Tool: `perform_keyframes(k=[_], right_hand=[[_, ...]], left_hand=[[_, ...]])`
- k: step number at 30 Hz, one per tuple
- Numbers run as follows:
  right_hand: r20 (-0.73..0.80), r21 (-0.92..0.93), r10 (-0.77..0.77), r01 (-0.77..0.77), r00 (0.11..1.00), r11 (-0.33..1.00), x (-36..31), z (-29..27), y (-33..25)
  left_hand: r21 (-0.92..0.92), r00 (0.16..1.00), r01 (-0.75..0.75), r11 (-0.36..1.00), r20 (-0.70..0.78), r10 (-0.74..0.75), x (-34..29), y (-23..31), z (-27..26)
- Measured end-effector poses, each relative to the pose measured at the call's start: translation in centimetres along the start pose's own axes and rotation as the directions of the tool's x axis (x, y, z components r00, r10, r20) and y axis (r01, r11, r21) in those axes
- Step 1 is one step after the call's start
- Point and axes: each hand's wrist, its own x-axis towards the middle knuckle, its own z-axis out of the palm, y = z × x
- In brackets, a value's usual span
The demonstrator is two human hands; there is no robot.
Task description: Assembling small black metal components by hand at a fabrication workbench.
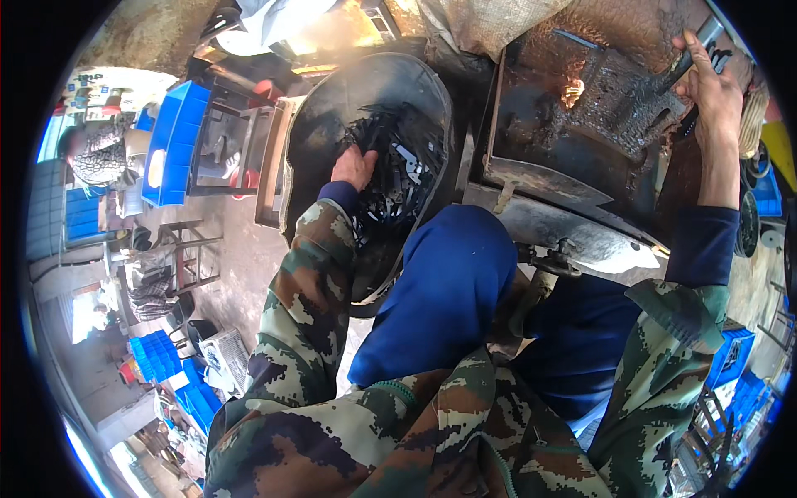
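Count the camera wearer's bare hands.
2: the bare left hand among thin dark pieces in the black oval tub; the bare right hand on the grey tubular bar, upper right.

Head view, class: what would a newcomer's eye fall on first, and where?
Probably the big dark tub at upper centre, the left hand reaching into its heap of thin dark pieces. Next, the glossy, wet-looking brown surface to its right, where the right hand grips a grey rod.

Strips [407, 158] lie in the tub [324, 116], left of the tray [525, 124].
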Motion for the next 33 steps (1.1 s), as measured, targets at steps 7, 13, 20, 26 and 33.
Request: perform_keyframes(k=[7, 13, 20, 26, 33], right_hand=[[0.027, 0.066, 0.008, -0.01, 1.0, 0.998, 0.3, -0.2, 0.4], [0.002, 0.03, 0.016, -0.016, 1.0, 0.999, 0.1, 0.1, 0.0], [0.008, 0.038, 0.024, -0.024, 1.0, 0.999, 0.1, 0.0, 0.2], [0.005, 0.073, 0.014, -0.014, 1.0, 0.997, -0.1, 0.4, -0.4], [-0.001, 0.029, 0.008, -0.008, 1.0, 1.0, -0.1, 0.1, -0.1]], left_hand=[[-0.088, 0.961, -0.248, 0.965, -0.147, 0.233, -1.4, -2.8, -2.5], [-0.773, 0.992, -0.124, 0.622, -0.112, 0.06, -6.7, -1.1, -4.5], [-0.843, 0.978, 0.027, 0.537, 0.134, 0.161, -8.1, 1.6, -3.2], [-0.617, 0.935, -0.235, 0.751, 0.067, 0.347, -5.8, -0.1, 1.4], [-0.747, 0.97, -0.013, 0.665, 0.151, 0.189, -6.7, 2.1, 0.1]])
